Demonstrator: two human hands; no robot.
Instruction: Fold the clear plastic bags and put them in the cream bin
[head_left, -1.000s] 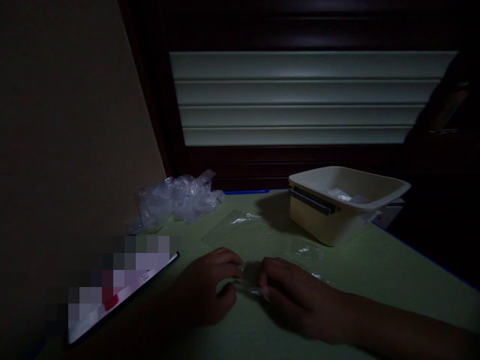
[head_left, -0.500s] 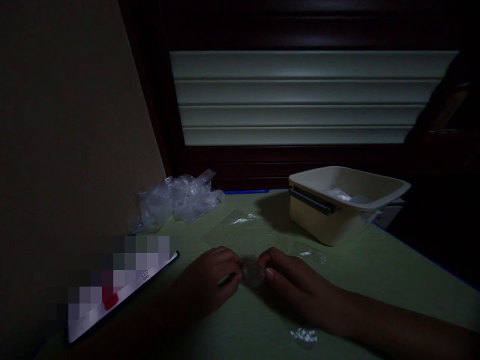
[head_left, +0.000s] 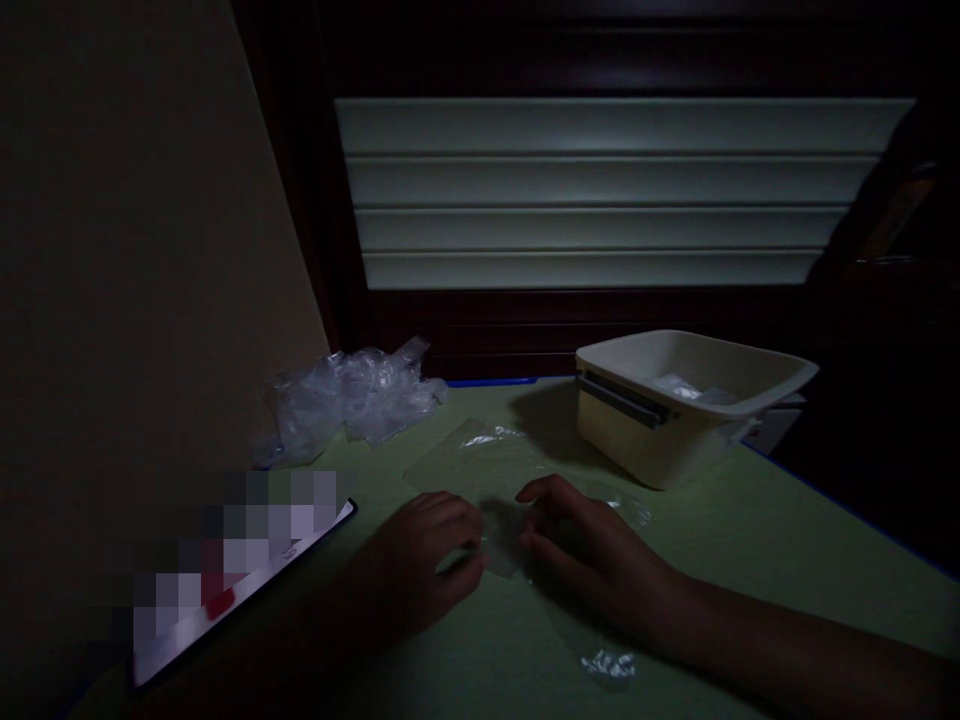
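My left hand has its thumb and fingertips closed on the edge of a small clear plastic bag. That bag hangs or lies just to the right of the fingertips; the dim light hides its outline. My right hand is on the other side of it, index finger and thumb apart, with nothing visible gripped. Flat clear plastic film lies on the green tabletop beyond both hands. Another shiny piece of clear plastic rests below my right hand.
A heap of crumpled clear plastic bags sits at the back left. At the back right stands a cream bin with a dark handle, some clear plastic inside. A lit tablet or phone, partly blurred out, lies at left. A slatted panel rises behind.
My right index finger and thumb have parted and come off the clear plastic, the index finger lifting. My left hand has hardly moved.
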